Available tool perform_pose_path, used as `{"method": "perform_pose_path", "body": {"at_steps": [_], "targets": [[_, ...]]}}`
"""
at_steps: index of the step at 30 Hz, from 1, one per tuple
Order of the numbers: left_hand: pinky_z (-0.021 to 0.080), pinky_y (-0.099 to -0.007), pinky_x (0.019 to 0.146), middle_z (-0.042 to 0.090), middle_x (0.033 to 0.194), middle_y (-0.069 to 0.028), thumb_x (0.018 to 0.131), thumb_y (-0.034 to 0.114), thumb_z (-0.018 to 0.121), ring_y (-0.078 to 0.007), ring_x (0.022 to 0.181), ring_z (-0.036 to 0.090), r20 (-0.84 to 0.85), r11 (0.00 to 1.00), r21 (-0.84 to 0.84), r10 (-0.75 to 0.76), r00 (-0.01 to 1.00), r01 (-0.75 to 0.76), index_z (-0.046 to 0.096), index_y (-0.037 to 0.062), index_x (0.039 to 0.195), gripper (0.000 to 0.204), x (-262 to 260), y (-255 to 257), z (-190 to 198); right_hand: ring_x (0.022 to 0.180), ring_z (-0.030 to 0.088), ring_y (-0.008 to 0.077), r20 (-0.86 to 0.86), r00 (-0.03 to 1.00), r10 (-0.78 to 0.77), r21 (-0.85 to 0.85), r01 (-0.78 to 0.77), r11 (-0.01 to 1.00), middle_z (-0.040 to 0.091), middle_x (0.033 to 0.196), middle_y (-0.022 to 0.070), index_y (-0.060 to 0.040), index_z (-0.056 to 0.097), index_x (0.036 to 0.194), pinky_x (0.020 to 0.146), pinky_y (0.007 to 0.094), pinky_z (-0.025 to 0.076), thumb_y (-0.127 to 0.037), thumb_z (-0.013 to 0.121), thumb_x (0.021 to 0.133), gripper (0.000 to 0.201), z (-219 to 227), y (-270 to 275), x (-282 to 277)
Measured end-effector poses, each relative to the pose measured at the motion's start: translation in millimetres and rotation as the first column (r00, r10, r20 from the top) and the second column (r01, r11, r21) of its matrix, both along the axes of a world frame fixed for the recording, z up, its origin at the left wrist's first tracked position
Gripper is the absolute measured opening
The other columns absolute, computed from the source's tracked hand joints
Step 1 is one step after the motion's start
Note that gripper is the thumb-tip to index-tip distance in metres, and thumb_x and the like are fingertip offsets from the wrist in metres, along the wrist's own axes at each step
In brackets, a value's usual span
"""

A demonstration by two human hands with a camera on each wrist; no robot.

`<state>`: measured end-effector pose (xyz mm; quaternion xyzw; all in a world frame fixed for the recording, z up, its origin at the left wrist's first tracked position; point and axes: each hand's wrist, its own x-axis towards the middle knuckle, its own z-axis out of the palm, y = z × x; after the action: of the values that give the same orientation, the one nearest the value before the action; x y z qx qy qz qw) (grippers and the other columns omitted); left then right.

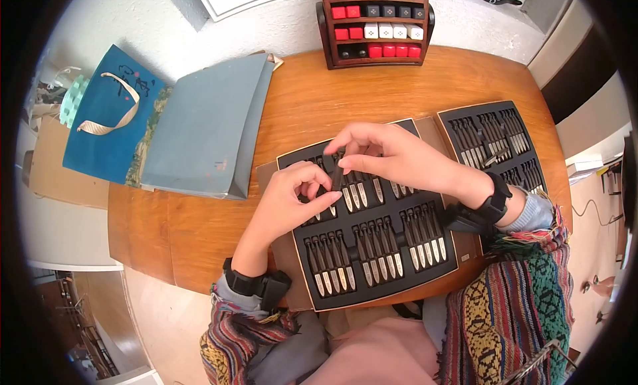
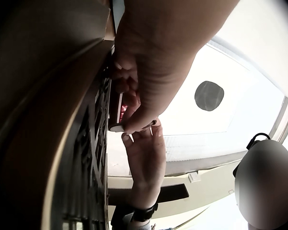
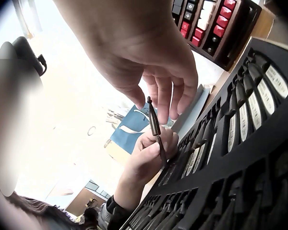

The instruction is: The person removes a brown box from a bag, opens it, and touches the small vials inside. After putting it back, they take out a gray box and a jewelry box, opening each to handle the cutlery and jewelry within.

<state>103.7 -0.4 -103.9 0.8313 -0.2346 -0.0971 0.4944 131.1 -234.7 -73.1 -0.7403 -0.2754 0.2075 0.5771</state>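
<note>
My left hand (image 1: 282, 199) pinches a slim dark pen-like piece (image 3: 154, 123) with a small knobbed tip between thumb and fingers. The piece stands roughly upright above a black compartmented tray (image 1: 351, 219). Around its upper end is my right hand (image 1: 402, 158), thumb and fingers apart and bent slightly. In the right wrist view the right thumb tip is right by the knob. Rows of similar dark pieces with pale labelled ends (image 1: 379, 269) fill the tray's compartments. Both hands cover part of its upper rows.
To the right lies a second tray (image 1: 490, 160) of similar pieces, one lying askew. A wooden rack (image 1: 377, 61) with red, white and black blocks stands at the back. On the left are a blue gift bag (image 1: 106, 142) and a blue-grey case (image 1: 203, 126). The wooden table (image 1: 193, 242) has a curved edge.
</note>
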Motion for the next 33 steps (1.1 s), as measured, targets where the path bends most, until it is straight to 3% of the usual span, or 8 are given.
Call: {"method": "perform_pose_path", "body": {"at_steps": [5, 12, 16, 19, 22, 25, 29, 33], "targets": [[0.033, -0.0238, 0.057, 0.043, 0.066, 0.0037, 0.081, 0.012, 0.076, -0.0079, 0.061, 0.039, 0.049, 0.999, -0.032, 0.026, 0.998, -0.025, 0.067, 0.0063, 0.087, 0.012, -0.8, -3.0, 3.3, 0.078, 0.057, 0.0060, -0.090, 0.996, -0.017, 0.126, 0.028, 0.992, 0.064, 0.086, -0.0012, -0.0003, 0.065, 0.101, 0.072, 0.0223, 0.046, -0.012, 0.059, 0.097, 0.014, -14.8, 2.6, 5.9], [0.033, -0.0207, 0.059, 0.046, 0.069, 0.0064, 0.092, 0.012, 0.065, -0.0037, 0.065, 0.041, -0.035, 0.934, -0.235, 0.269, 0.963, -0.269, 0.067, 0.0054, 0.099, 0.010, 6.9, 2.9, -14.3, 0.072, 0.057, 0.0046, -0.123, 0.991, -0.055, -0.235, 0.025, 0.972, 0.063, 0.080, -0.0027, -0.0036, 0.065, 0.100, 0.065, 0.0198, 0.044, -0.018, 0.055, 0.100, 0.018, -18.9, -23.8, 22.7], [0.034, -0.0205, 0.059, 0.047, 0.070, 0.0071, 0.093, 0.012, 0.065, -0.0031, 0.065, 0.042, -0.028, 0.936, -0.224, 0.272, 0.962, -0.271, 0.067, 0.0044, 0.099, 0.011, 7.9, 2.0, -14.1, 0.067, 0.057, 0.0060, -0.144, 0.989, -0.035, -0.165, 0.011, 0.986, 0.064, 0.079, -0.0028, -0.0038, 0.067, 0.109, 0.063, 0.0219, 0.046, -0.018, 0.056, 0.099, 0.020, -25.5, -24.0, 21.6], [0.034, -0.0204, 0.059, 0.048, 0.070, 0.0070, 0.093, 0.013, 0.064, -0.0030, 0.065, 0.042, -0.024, 0.932, -0.230, 0.281, 0.959, -0.279, 0.067, 0.0043, 0.099, 0.011, 8.8, 1.6, -15.1, 0.067, 0.058, 0.0084, -0.043, 0.994, -0.100, -0.238, 0.087, 0.967, 0.065, 0.077, -0.0001, -0.0043, 0.066, 0.114, 0.064, 0.0230, 0.046, -0.014, 0.059, 0.096, 0.021, -15.8, -23.9, 15.8], [0.034, -0.0203, 0.060, 0.048, 0.071, 0.0068, 0.093, 0.013, 0.064, -0.0029, 0.065, 0.042, -0.045, 0.928, -0.209, 0.305, 0.951, -0.308, 0.067, 0.0041, 0.099, 0.011, 8.2, 2.5, -13.1, 0.077, 0.064, 0.0225, 0.182, 0.981, -0.067, -0.373, 0.132, 0.918, 0.067, 0.082, 0.0068, -0.0054, 0.067, 0.109, 0.071, 0.0309, 0.050, -0.013, 0.064, 0.090, 0.020, -7.1, -29.3, 7.7], [0.034, -0.0203, 0.060, 0.048, 0.071, 0.0066, 0.093, 0.013, 0.064, -0.0030, 0.065, 0.042, -0.025, 0.930, -0.222, 0.294, 0.955, -0.292, 0.067, 0.0039, 0.099, 0.011, 9.0, 2.2, -14.2, 0.093, 0.061, 0.0274, 0.642, 0.761, 0.095, -0.316, 0.150, 0.937, 0.063, 0.093, 0.0081, -0.0073, 0.068, 0.108, 0.079, 0.0339, 0.051, -0.008, 0.065, 0.085, 0.023, -23.0, -34.5, -2.8], [0.034, -0.0204, 0.059, 0.047, 0.071, 0.0064, 0.093, 0.012, 0.064, -0.0032, 0.065, 0.041, -0.019, 0.931, -0.218, 0.295, 0.955, -0.292, 0.067, 0.0035, 0.098, 0.011, 9.0, 1.5, -15.1, 0.105, 0.055, 0.0260, 0.646, 0.705, 0.291, -0.401, -0.010, 0.916, 0.058, 0.104, 0.0065, -0.0078, 0.068, 0.101, 0.087, 0.0371, 0.049, -0.004, 0.066, 0.078, 0.023, -17.5, -34.4, -14.1], [0.034, -0.0207, 0.059, 0.048, 0.071, 0.0062, 0.093, 0.012, 0.063, -0.0034, 0.065, 0.041, -0.025, 0.933, -0.211, 0.293, 0.956, -0.291, 0.067, 0.0032, 0.097, 0.010, 9.3, 2.7, -15.6, 0.109, 0.054, 0.0256, 0.729, 0.551, 0.405, -0.508, 0.039, 0.861, 0.057, 0.108, 0.0080, -0.0076, 0.067, 0.100, 0.089, 0.0379, 0.048, -0.005, 0.064, 0.077, 0.024, -17.9, -33.0, -16.9]]}}
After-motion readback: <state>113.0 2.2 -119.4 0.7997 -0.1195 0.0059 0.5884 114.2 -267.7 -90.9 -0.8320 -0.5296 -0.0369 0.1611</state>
